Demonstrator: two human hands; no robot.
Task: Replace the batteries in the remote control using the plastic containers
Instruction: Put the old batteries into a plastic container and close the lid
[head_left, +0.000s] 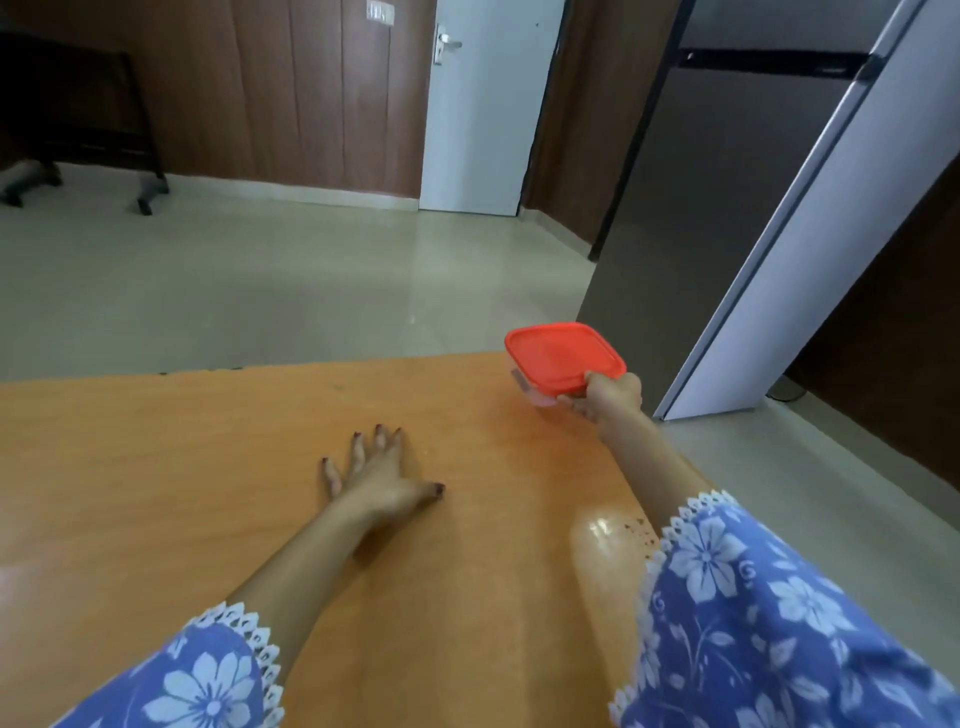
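A clear plastic container with a red lid (561, 361) is at the far right corner of the orange wooden table (208, 467). My right hand (608, 397) grips its near edge, thumb on the lid and fingers under the rim. Whether it rests on the table or is lifted slightly, I cannot tell. My left hand (376, 475) lies flat on the table's middle, palm down, fingers spread, holding nothing. No remote control or batteries show in this view.
A grey refrigerator (727, 208) stands just beyond the table's right corner. A white door (483, 104) and wood-panelled wall are at the back. A dark chair base (78, 171) sits at the far left on the pale tiled floor.
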